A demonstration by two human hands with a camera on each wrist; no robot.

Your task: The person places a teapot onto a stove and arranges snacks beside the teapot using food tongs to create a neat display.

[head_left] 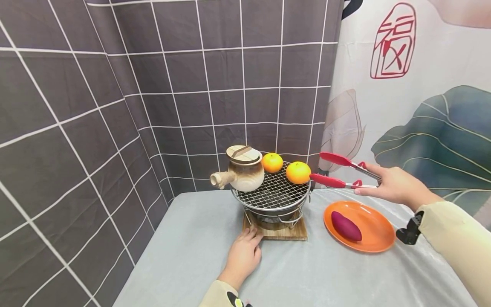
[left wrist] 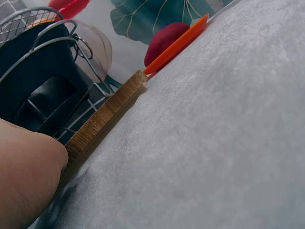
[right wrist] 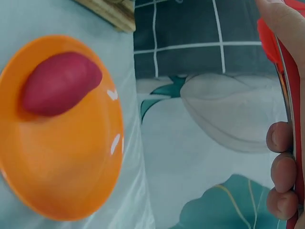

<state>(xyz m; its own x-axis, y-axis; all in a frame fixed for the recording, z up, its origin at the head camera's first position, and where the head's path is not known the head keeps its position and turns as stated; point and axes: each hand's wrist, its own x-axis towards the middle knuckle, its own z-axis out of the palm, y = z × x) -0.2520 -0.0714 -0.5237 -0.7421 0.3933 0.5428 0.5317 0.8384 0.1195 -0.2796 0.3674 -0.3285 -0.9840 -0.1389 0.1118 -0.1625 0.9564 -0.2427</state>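
My right hand [head_left: 397,185] holds a pair of metal tongs [head_left: 333,181] with red tips, raised above the table to the right of the grill. Their arms are spread apart with nothing between them, and the lower tip overlaps the edge of the nearer orange fruit [head_left: 298,172] in the head view. Another orange fruit [head_left: 272,163] sits behind it on the round wire grill [head_left: 274,192]. My left hand [head_left: 241,256] rests with its fingers on the front left corner of the wooden board [head_left: 285,233] under the grill stand. In the left wrist view, it lies against the board's edge [left wrist: 107,112].
A clay pot [head_left: 247,175] with a wooden lid and side handle stands on the grill's left. An orange plate [head_left: 377,221] bearing a purple sweet potato [head_left: 346,226] lies to the right on the grey tablecloth [head_left: 184,256]. A dark grid-patterned curtain [head_left: 222,111] hangs behind.
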